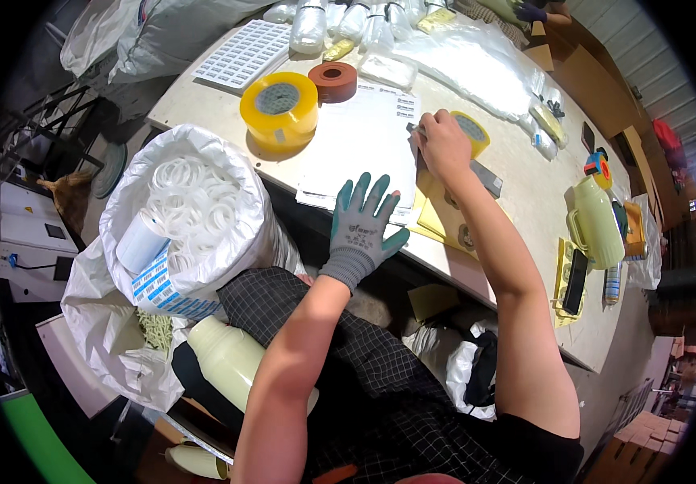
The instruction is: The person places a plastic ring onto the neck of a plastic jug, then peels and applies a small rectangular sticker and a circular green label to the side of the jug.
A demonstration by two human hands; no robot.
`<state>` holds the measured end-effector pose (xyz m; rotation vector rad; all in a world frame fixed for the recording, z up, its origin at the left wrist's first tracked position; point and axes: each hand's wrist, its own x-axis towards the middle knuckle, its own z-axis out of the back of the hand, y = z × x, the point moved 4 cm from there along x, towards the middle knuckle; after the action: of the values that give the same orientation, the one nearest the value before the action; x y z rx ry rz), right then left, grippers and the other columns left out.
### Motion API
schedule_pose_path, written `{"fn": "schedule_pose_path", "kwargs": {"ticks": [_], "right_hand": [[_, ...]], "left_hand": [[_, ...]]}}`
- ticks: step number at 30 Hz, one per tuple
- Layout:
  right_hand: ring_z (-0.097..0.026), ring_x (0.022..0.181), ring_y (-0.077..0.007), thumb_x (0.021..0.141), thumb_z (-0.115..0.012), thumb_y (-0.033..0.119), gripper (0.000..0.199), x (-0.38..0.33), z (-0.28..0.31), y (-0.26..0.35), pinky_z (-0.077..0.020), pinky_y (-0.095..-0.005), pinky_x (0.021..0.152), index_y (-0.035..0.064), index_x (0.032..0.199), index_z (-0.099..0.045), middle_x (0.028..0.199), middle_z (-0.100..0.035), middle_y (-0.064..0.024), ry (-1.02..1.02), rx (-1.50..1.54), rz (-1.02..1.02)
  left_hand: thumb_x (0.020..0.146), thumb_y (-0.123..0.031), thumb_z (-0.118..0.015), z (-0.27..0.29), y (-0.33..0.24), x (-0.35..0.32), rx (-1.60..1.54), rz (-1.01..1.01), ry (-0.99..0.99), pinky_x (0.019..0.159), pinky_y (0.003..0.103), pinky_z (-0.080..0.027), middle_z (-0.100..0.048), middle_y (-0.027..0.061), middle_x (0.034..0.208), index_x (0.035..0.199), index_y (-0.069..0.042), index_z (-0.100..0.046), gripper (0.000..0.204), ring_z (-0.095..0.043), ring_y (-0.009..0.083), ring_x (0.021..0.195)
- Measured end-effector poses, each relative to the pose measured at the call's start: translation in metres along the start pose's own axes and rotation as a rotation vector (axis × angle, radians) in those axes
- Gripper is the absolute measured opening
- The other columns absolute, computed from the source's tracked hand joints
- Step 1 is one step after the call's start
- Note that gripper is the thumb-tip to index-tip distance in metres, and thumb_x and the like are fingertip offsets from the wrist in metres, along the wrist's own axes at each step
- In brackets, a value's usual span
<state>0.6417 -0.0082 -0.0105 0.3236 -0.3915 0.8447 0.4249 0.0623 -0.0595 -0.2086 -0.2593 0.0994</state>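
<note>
Two hands work over the pale surface (517, 202). The left hand (362, 224), in one grey-green knit glove, lies flat with fingers spread and released, pressing the near edge of a stack of white sheets (356, 141); its bare forearm rises from 6 o'clock. The right hand (442, 145), bare, is clenched around a small dark tool (414, 129), too little of which shows to name, its tip on the sheets' right edge at about 1 o'clock from the gloved hand; that forearm runs down toward 5 o'clock. The sheets are plain white, with small printed labels at the top right corner, and lie at the picture's middle, over yellow sheets (433, 218) that stick out at 4 o'clock. Three tape rolls are in view: a large yellow roll (279, 106) at 11 o'clock, a red-brown roll (333, 81) just beside it, and a yellow roll (472, 131) partly hidden behind the right hand. One white sack of white rings (195, 202) stands at 9 o'clock, off the surface.
</note>
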Motion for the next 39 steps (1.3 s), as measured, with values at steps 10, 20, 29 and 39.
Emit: {"fn": "schedule_pose_path", "kwargs": {"ticks": [10,20,29,39], "right_hand": [[-0.065,0.104,-0.0316,0.089,-0.075,0.022,0.02,0.007,-0.016,0.013,-0.0584,-0.0441,0.078,0.0095,0.104,-0.07,0.105,-0.065,-0.0122,0.013,-0.115,-0.098],[-0.065,0.103,-0.0287,0.099,-0.064,0.025,0.031,0.016,-0.013,-0.006,-0.0555,-0.0425,0.086,0.0231,0.126,-0.078,0.105,-0.065,-0.0102,-0.046,0.164,-0.317],[-0.057,0.093,-0.0176,0.103,-0.063,0.006,0.033,-0.038,0.052,0.109,-0.0474,-0.0295,0.087,0.0085,0.134,-0.074,0.099,-0.055,-0.0062,0.023,0.825,-0.032],[-0.06,0.089,-0.0239,0.082,-0.078,0.0,0.048,-0.204,0.079,0.294,-0.0525,-0.0361,0.075,0.0203,0.126,-0.079,0.102,-0.061,-0.0051,0.326,0.873,0.261]], "left_hand": [[0.095,-0.057,-0.064,-0.002,0.006,-0.005,-0.086,0.006,-0.072,0.129,0.058,-0.017,-0.04,0.0117,0.165,0.153,-0.018,-0.054,0.071,-0.03,0.0359,0.156],[0.095,-0.057,-0.064,-0.007,-0.003,0.002,-0.109,-0.015,-0.09,0.13,0.058,-0.016,-0.039,0.0119,0.166,0.153,-0.018,-0.054,0.071,-0.028,0.0354,0.157],[0.09,-0.064,-0.065,0.041,-0.011,-0.018,0.122,-0.011,0.264,0.128,0.059,-0.019,-0.047,0.0182,0.159,0.146,-0.003,-0.058,0.083,-0.038,0.0362,0.152],[0.081,-0.029,-0.086,0.177,-0.028,-0.289,-0.173,0.351,-0.283,0.092,0.046,-0.051,-0.067,0.0052,0.118,0.114,-0.014,-0.068,0.041,-0.065,0.0282,0.105]]}}
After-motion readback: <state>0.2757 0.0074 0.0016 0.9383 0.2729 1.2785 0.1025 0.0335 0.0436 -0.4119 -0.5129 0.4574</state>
